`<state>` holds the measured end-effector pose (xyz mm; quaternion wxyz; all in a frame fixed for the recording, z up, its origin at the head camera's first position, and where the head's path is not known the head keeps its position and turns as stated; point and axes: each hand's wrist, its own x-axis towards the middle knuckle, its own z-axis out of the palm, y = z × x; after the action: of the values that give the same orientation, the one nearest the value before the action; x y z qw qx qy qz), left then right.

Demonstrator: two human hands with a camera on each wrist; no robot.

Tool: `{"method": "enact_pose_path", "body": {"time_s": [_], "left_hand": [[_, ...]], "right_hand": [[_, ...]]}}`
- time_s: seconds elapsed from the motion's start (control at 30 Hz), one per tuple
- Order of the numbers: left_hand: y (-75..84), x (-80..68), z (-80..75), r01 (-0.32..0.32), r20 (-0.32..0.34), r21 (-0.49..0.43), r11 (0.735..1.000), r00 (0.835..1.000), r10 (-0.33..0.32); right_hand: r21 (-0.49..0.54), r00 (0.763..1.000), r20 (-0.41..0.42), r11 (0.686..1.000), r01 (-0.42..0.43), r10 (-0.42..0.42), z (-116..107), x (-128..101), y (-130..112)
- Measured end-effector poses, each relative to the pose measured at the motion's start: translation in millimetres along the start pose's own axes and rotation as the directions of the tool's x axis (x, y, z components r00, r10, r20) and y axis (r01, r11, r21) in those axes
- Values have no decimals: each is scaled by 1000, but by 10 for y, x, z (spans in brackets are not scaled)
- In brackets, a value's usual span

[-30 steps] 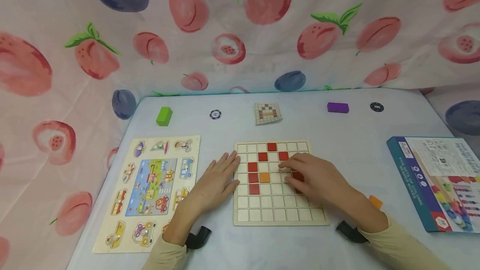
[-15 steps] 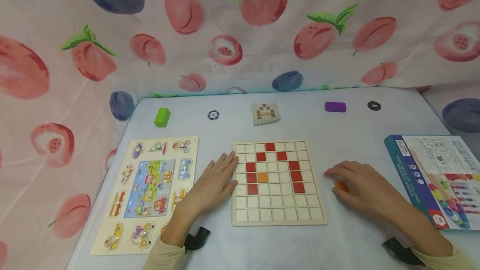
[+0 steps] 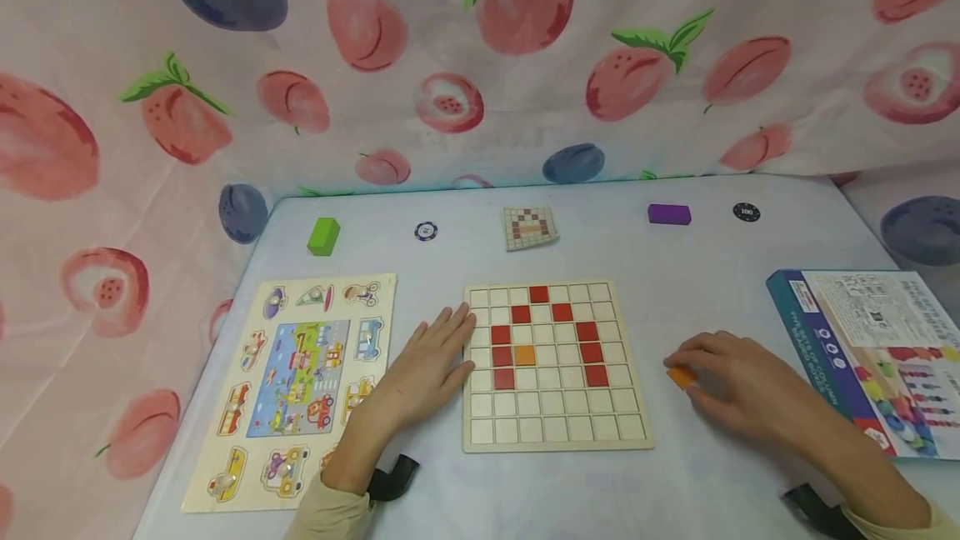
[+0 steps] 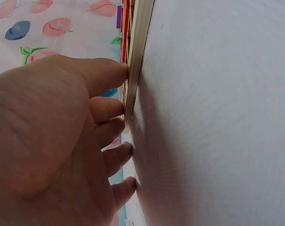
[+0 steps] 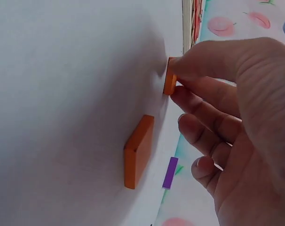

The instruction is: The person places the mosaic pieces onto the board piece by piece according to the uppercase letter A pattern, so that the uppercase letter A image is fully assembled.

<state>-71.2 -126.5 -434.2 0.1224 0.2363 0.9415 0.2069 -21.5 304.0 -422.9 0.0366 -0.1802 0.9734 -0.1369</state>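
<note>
A wooden grid board [image 3: 558,433] bears several red tiles [image 3: 591,352] and one orange tile [image 3: 524,355]. My left hand [image 3: 427,369] rests at its left edge, fingers spread. In the left wrist view the thumb [image 4: 105,75] touches the board's side. Right of the board, my right hand [image 3: 742,382] pinches another orange tile [image 5: 170,76] between thumb and finger, just at the table surface. A further orange tile [image 5: 138,153] lies on the table beside that hand in the right wrist view; the hand hides it in the head view.
Left stands a vehicle puzzle board [image 3: 303,377]; right, a teal box [image 3: 870,357]. Along the back lie a green block [image 3: 323,237], a blue-white chip [image 3: 426,231], a pattern card [image 3: 529,228], a purple block [image 3: 669,214] and a black chip [image 3: 746,212].
My right hand has moved right, off the board, uncovering red tiles on the right side, and now pinches an orange tile on the table. My left hand has stayed at the board's edge.
</note>
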Motion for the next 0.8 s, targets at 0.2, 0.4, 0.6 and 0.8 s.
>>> {"method": "enact_pose_path", "body": {"time_s": [0.2, 0.4, 0.6, 0.8], "left_hand": [[8, -2, -5, 1, -1, -4, 1000, 1000, -1], [6, 0, 0, -2, -1, 0, 1000, 1000, 2], [11, 3, -2, -4, -2, 4, 1000, 1000, 4], [7, 1, 0, 1, -1, 2, 1000, 1000, -1]], "right_hand": [[-12, 1000, -6, 1000, -12, 12, 11, -3, 7], [-15, 999, -4, 999, -44, 44, 3, 23, -37], [3, 999, -29, 1000, -28, 28, -1, 80, -137], [-4, 997, -64, 999, 34, -34, 41, 220, -310]]}}
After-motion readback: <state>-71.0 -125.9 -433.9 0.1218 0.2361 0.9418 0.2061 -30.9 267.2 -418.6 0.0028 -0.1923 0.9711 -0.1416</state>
